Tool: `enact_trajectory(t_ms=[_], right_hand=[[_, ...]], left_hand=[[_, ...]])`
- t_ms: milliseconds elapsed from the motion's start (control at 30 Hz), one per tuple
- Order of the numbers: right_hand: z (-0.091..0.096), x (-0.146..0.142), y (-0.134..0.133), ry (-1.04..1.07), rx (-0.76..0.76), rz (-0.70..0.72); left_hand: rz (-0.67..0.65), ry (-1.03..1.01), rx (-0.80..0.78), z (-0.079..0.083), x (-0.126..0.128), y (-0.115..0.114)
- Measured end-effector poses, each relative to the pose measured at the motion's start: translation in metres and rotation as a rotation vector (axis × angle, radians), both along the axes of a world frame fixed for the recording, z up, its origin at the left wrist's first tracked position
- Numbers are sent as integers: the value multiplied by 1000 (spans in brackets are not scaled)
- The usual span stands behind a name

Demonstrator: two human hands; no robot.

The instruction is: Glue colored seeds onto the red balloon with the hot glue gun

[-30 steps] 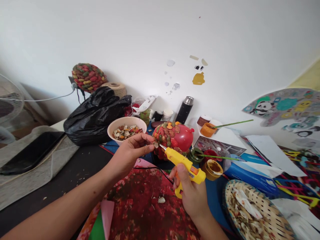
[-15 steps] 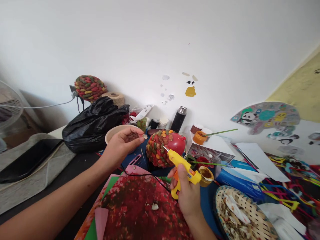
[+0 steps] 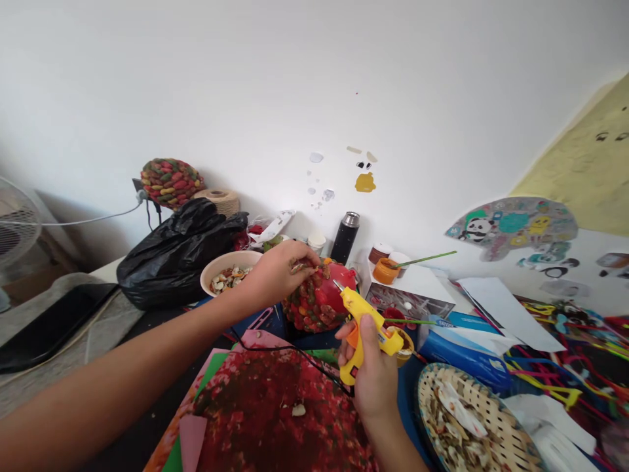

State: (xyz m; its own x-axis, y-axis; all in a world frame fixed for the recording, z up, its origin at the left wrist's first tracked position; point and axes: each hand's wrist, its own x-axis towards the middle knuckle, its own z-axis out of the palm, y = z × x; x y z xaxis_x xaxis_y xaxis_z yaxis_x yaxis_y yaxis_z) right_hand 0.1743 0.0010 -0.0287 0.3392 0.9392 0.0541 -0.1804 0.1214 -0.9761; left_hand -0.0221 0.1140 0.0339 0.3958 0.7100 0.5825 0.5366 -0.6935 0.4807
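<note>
My right hand (image 3: 372, 370) grips a yellow glue gun (image 3: 368, 320), its nozzle aimed at a red balloon (image 3: 328, 295) that is partly covered with coloured shells. My left hand (image 3: 279, 272) rests on top of the balloon, fingers pinched on a small shell pressed against it. A cream bowl (image 3: 217, 271) of loose shells stands just left of that hand. The gun's black cord runs across a red patterned sheet (image 3: 265, 413) in front of me.
A black plastic bag (image 3: 171, 255), twine spool (image 3: 220, 198) and a finished shell ball (image 3: 171, 181) stand at the back left. A black flask (image 3: 344, 236), paint pots (image 3: 386, 269) with brushes, a woven basket (image 3: 472, 419) and papers crowd the right. A fan (image 3: 14, 223) is far left.
My left hand moved from in front of the bowl onto the top of the balloon with the shell. The glue gun drew back slightly from the balloon.
</note>
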Motion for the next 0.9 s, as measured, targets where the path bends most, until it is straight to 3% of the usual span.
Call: enact_trajectory(t_ms=[333,533,900], right_hand=[[6,-2,-2,29,-64,17],[0,-2,0,10,-49,32],[-1,-2,-1,-17,-42,38]], left_hand=[[-68,194,201,-3,2,7],[-105,257,308,-3,3,9],[-177,303,311,-1,-4,5]])
